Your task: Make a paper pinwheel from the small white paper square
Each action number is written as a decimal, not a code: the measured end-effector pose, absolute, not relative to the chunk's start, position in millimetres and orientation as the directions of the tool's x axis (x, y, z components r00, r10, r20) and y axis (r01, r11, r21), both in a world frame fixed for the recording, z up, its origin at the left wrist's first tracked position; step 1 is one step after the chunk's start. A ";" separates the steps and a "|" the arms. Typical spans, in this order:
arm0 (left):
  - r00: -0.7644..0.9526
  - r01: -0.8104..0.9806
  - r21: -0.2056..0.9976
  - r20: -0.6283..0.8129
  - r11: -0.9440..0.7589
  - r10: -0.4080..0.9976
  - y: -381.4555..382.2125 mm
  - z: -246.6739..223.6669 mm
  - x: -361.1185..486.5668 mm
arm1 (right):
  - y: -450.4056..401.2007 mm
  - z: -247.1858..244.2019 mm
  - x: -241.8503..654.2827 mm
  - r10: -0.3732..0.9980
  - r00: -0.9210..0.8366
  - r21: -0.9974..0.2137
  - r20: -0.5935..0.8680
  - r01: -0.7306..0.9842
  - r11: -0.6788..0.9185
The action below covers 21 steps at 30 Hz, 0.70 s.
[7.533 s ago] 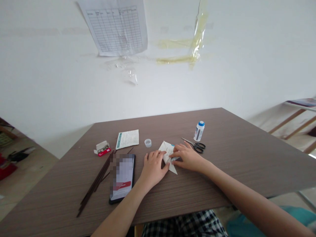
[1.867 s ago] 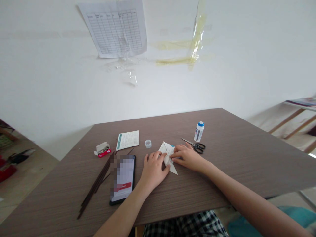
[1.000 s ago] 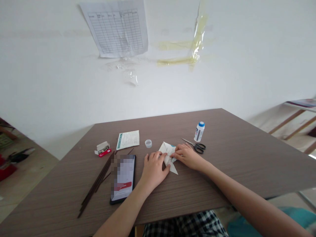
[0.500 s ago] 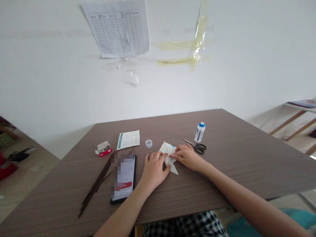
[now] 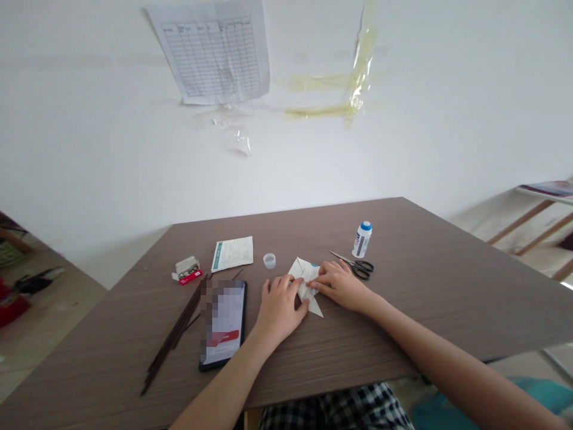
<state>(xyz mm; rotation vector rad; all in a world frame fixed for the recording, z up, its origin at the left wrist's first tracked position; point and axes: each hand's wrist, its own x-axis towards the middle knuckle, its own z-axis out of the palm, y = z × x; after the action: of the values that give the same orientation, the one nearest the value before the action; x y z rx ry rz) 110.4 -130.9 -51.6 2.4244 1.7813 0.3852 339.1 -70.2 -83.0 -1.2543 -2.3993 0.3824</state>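
Paper [image 5: 304, 270], folded, lies just left of scissors [image 5: 353, 263], left hand [image 5: 278, 303] spread over it, right hand [image 5: 344, 285] bunched narrow, pinch unclear; seemingly creasing, with next move likely needing aligned edges, firm fingertips.

Brown table [image 5: 425, 286] there, wood-grained; on it a red-and-white box [image 5: 188, 272], dark sticks [image 5: 172, 340], a phone [image 5: 224, 325], a printed packet [image 5: 233, 254], a clear cap [image 5: 269, 260], folded paper [image 5: 315, 305], black-handled scissors [image 5: 360, 268], an upright white bottle [image 5: 362, 240].

The hands [image 5: 312, 296] hide part of the folded paper [image 5: 304, 272]. Blurry squares cover some of the phone [image 5: 226, 322].
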 end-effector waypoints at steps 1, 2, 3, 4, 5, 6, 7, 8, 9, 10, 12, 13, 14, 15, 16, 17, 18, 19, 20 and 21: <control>0.280 0.922 0.237 0.140 -0.306 0.950 -130.9 -51.6 110.2 | -69.2 -83.4 339.5 0.828 -0.516 -0.430 0.219 0.711 0.557; 0.280 0.922 0.239 0.139 -0.306 0.950 -130.9 -51.6 110.2 | -68.1 -83.7 339.9 0.830 -0.515 -0.444 0.214 0.706 0.552; 0.280 0.921 0.240 0.135 -0.305 0.950 -130.9 -51.5 110.1 | -67.2 -83.8 340.2 0.834 -0.510 -0.459 0.211 0.702 0.545; 0.280 0.922 0.241 0.131 -0.304 0.951 -130.9 -51.3 110.0 | -66.3 -83.7 340.5 0.839 -0.503 -0.475 0.209 0.698 0.537; 0.279 0.922 0.241 0.127 -0.303 0.952 -130.9 -51.1 109.9 | -65.7 -83.4 340.9 0.842 -0.498 -0.489 0.206 0.693 0.529; 0.279 0.923 0.239 0.125 -0.301 0.952 -131.0 -50.9 109.9 | -65.3 -82.9 341.4 0.845 -0.495 -0.504 0.202 0.687 0.523; 0.278 0.924 0.237 0.123 -0.300 0.953 -131.1 -50.7 109.8 | -65.1 -82.2 342.0 0.846 -0.494 -0.519 0.198 0.680 0.518; 0.279 0.924 0.235 0.121 -0.300 0.953 -131.2 -50.5 109.7 | -65.1 -81.4 342.7 0.847 -0.495 -0.531 0.195 0.672 0.515; 0.280 0.924 0.235 0.118 -0.301 0.953 -131.3 -50.4 109.6 | -65.3 -80.7 343.4 0.846 -0.497 -0.542 0.193 0.665 0.514; 0.283 0.923 0.236 0.116 -0.303 0.952 -131.4 -50.3 109.4 | -65.6 -80.1 344.0 0.845 -0.499 -0.549 0.193 0.659 0.515; 0.289 0.920 0.242 0.114 -0.308 0.951 -131.5 -50.5 109.1 | -66.2 -79.6 344.7 0.842 -0.500 -0.551 0.201 0.653 0.519; 0.290 0.918 0.245 0.116 -0.310 0.950 -131.5 -50.6 108.9 | -66.5 -79.8 344.6 0.841 -0.501 -0.546 0.207 0.654 0.524; 0.290 0.917 0.248 0.120 -0.312 0.949 -131.6 -50.8 108.7 | -66.8 -80.3 344.3 0.839 -0.501 -0.537 0.212 0.658 0.528; 0.290 0.916 0.250 0.123 -0.312 0.949 -131.6 -51.0 108.6 | -67.1 -80.9 343.8 0.838 -0.500 -0.525 0.218 0.664 0.532; 0.288 0.917 0.251 0.125 -0.311 0.949 -131.7 -51.2 108.5 | -67.6 -81.7 343.2 0.838 -0.498 -0.513 0.222 0.672 0.535; 0.287 0.917 0.251 0.126 -0.310 0.950 -131.8 -51.3 108.4 | -68.1 -82.3 342.5 0.838 -0.497 -0.500 0.225 0.680 0.537; 0.287 0.917 0.250 0.124 -0.310 0.950 -131.9 -51.4 108.5 | -68.7 -82.8 341.8 0.838 -0.496 -0.487 0.228 0.687 0.539; 0.288 0.917 0.249 0.122 -0.310 0.950 -132.0 -51.4 108.6 | -69.4 -83.0 341.1 0.837 -0.496 -0.474 0.232 0.694 0.542; 0.288 0.918 0.249 0.121 -0.310 0.950 -132.0 -51.3 108.7 | -70.2 -82.9 340.5 0.835 -0.498 -0.462 0.236 0.699 0.547; 0.288 0.918 0.248 0.119 -0.310 0.950 -132.1 -51.2 108.9 | -71.0 -82.6 340.1 0.831 -0.501 -0.450 0.239 0.702 0.553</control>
<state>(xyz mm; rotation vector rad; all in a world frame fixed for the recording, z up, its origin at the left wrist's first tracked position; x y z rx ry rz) 108.9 -132.1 -51.2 2.4132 1.7610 0.3697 340.1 -71.0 -82.6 -1.2430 -2.3629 0.4116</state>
